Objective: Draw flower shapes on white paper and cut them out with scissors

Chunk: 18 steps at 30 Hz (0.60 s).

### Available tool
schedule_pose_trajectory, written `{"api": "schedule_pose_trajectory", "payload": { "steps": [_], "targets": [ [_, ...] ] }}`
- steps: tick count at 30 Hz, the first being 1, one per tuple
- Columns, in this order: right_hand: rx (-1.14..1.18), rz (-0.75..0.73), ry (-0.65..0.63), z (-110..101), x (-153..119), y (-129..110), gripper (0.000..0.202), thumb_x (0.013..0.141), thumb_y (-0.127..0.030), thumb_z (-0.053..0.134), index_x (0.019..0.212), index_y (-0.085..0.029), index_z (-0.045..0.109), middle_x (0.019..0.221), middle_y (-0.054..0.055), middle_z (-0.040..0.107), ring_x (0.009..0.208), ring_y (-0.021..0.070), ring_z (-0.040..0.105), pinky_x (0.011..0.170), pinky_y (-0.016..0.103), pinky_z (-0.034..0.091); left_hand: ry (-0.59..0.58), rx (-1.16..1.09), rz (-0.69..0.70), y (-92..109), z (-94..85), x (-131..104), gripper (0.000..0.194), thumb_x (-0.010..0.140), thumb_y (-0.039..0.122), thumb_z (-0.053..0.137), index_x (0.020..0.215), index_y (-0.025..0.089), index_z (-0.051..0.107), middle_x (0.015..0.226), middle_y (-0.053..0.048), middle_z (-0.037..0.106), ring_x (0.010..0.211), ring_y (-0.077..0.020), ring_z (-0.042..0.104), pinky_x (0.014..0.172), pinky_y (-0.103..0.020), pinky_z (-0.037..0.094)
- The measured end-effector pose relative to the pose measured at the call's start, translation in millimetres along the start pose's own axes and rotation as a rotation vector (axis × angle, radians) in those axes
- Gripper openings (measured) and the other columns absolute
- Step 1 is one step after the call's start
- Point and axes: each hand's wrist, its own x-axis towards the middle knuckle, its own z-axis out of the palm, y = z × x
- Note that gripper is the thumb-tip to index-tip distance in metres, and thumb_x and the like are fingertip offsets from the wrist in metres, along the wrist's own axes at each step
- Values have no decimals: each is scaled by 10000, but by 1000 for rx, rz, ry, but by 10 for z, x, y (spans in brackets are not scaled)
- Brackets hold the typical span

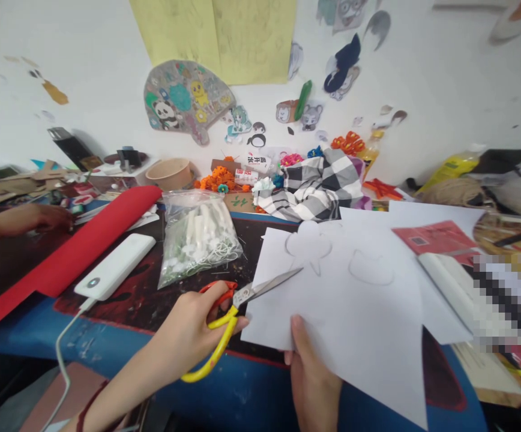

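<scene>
My left hand (191, 321) is closed on a pair of scissors (272, 284) with one red and one yellow handle loop. The blades look nearly together and lie over a white sheet of paper (359, 330), their tips near a pencilled rounded shape with pointed lower ends (308, 245). Another curved pencil outline (371, 268) is drawn to its right. My right hand (314, 378) grips the sheet at its lower left edge, thumb on top and fingers mostly hidden underneath. A clear bag of pale stems and green bits (201, 237) lies beyond my left hand.
A red roll of material (102, 240) and a white power bank (114, 267) with a cable lie at left. Another person's hand (39, 221) rests at far left. A checkered cloth (314, 186) is at the back; more paper and a red packet (438, 239) are right.
</scene>
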Motion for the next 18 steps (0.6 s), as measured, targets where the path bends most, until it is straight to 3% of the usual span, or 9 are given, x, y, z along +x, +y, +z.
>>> {"api": "schedule_pose_trajectory", "payload": {
  "steps": [5,12,18],
  "targets": [
    [-7,93,-10,-4,-8,-10,481,717,-494,795,457,-231,487,438,-39,490,538,165,544,590,319,452,12,20,51,-18,-23,14,271,845,425,623,815,201,472,550,112,393,494,-75,310,475,-189,248],
    [-44,58,-2,-3,-19,-19,545,713,-520,786,414,-248,420,413,-43,458,501,157,531,596,316,472,5,15,38,-33,-75,-15,313,851,449,634,791,201,453,577,105,391,521,-76,302,484,-179,256],
    [-47,-6,-9,4,-20,-4,497,716,-540,776,451,-247,475,407,-51,449,478,156,524,562,312,462,-12,-16,16,-25,-64,-20,307,856,458,625,817,190,480,574,108,386,522,-74,284,479,-174,261]
  ]
}}
